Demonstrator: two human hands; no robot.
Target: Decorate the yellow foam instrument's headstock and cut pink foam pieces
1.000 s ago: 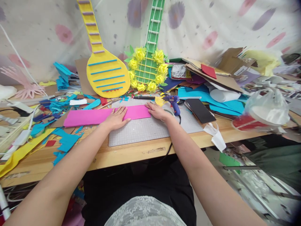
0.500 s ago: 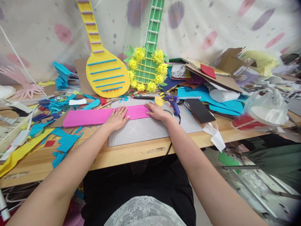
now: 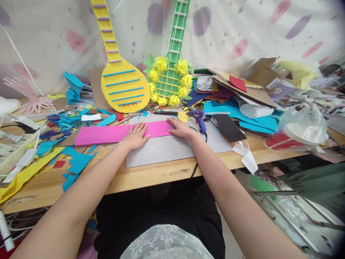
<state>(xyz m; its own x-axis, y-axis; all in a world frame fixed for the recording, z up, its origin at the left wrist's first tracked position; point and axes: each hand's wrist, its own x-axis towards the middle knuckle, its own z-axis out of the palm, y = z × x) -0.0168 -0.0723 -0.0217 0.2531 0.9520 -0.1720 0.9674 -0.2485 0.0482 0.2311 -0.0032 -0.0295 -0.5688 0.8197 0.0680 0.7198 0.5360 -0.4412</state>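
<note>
A long folded strip of bright pink crepe paper (image 3: 101,134) lies across the grey cutting mat (image 3: 159,153) and past its left edge. My left hand (image 3: 136,136) rests flat on the strip near its middle, fingers stretched out and pointing away from me. At the strip's right end lies my right hand (image 3: 179,128), palm down with its fingers extended over the edge. Neither hand grips anything. Just right of my right hand is a blue glue gun (image 3: 199,120), its cord running down over the table edge.
Behind the mat lean a yellow paper guitar (image 3: 125,86) and a green one (image 3: 172,81) ringed with yellow flowers. A phone (image 3: 229,127) and a bagged red tub (image 3: 295,133) stand to the right. Blue paper scraps (image 3: 78,160) litter the left side of the wooden table (image 3: 151,178).
The camera view has shifted slightly, so the scene sits a little further right on the left side. Both hands keep their places on the pink paper.
</note>
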